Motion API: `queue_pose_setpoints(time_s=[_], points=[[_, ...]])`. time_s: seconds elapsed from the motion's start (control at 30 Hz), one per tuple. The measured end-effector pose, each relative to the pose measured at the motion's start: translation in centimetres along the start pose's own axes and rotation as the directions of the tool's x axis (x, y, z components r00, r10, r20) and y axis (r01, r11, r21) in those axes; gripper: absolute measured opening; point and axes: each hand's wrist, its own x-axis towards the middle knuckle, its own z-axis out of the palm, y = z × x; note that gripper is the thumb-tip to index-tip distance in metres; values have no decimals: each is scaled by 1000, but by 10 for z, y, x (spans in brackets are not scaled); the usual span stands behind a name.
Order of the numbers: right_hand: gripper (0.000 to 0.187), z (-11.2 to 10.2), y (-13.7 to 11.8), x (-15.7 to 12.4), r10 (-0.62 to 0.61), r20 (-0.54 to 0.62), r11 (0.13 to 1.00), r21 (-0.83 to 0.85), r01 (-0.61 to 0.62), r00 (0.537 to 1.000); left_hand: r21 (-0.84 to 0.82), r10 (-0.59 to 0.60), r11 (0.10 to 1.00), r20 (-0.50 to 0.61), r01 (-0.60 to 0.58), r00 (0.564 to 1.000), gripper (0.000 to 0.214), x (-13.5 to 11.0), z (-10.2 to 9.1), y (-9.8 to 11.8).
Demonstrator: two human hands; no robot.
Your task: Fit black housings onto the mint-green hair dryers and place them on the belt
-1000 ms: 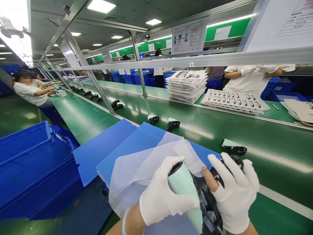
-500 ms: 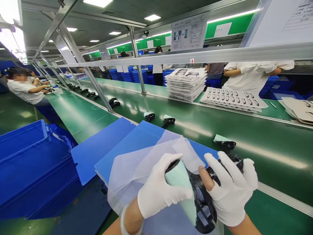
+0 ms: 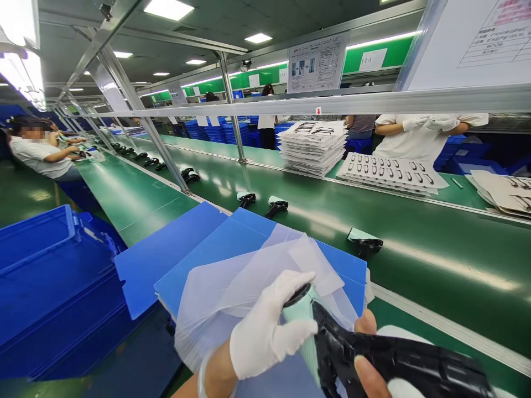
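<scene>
- My left hand (image 3: 269, 334) is clamped around the mint-green end (image 3: 301, 326) of a black pistol-grip handset (image 3: 373, 354).
- My right hand (image 3: 367, 376) grips the handset's black body, just beside my left hand, with the handset held between them.
- Under my left hand lies a translucent plastic sheet (image 3: 232, 309), spread over a blue corrugated board (image 3: 186, 260).
- Left of my hands sit stacked blue crates (image 3: 53, 271).
- Ahead of my hands, more handsets (image 3: 365, 237) lie on a green conveyor belt (image 3: 435, 249).
- Farther ahead, stacked product trays (image 3: 313, 146) sit beyond the belt.
</scene>
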Motion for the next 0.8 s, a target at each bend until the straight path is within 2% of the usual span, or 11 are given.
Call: queue_pose_setpoints(time_s=[0.07, 0.17, 0.23, 0.27, 0.3, 0.33, 0.4, 0.57, 0.67, 0.73, 0.8], points=[[36, 4, 10, 15, -107, -67, 993, -61, 103, 992, 26, -20, 999, -69, 22, 997, 45, 4, 2, -4], [47, 27, 36, 35, -205, -47, 978, -40, 203, 978, 94, -106, 988, -136, 120, 985, 51, 9, -2, -12], [43, 49, 64, 32, -36, 44, 994, 105, 31, 998, 178, -133, 972, -127, 155, 983, 45, 7, -10, -22], [41, 60, 83, 26, 190, 124, 960, 184, -211, 974, 235, -138, 958, -120, 164, 983, 40, 4, -15, -29], [44, 71, 105, 19, 458, 195, 843, 216, -493, 867, 316, -140, 933, -115, 170, 983, 37, 0, -21, -38], [54, 80, 129, 10, 699, 292, 630, 180, -755, 653, 410, -146, 895, -105, 176, 984, 40, -6, -27, -48], [56, 96, 182, -8, 862, 326, 382, 84, -920, 388, 582, -154, 790, -115, 192, 981, 51, -20, -37, -71], [32, 114, 298, -47, 971, 230, 111, -182, -977, 67, 760, -249, 616, -63, 208, 966, 86, -42, -43, -110], [38, 118, 333, -69, 992, 122, 48, -277, -960, 14, 772, -406, 569, -38, 285, 913, 77, -39, -32, -99], [48, 118, 345, -79, 998, 52, 58, -295, -954, 45, 765, -428, 582, 0, 275, 904, 55, -35, -24, -86], [58, 116, 354, -80, 992, 10, 124, -280, -952, 126, 739, -345, 641, 40, 204, 938, 33, -30, -19, -78]])
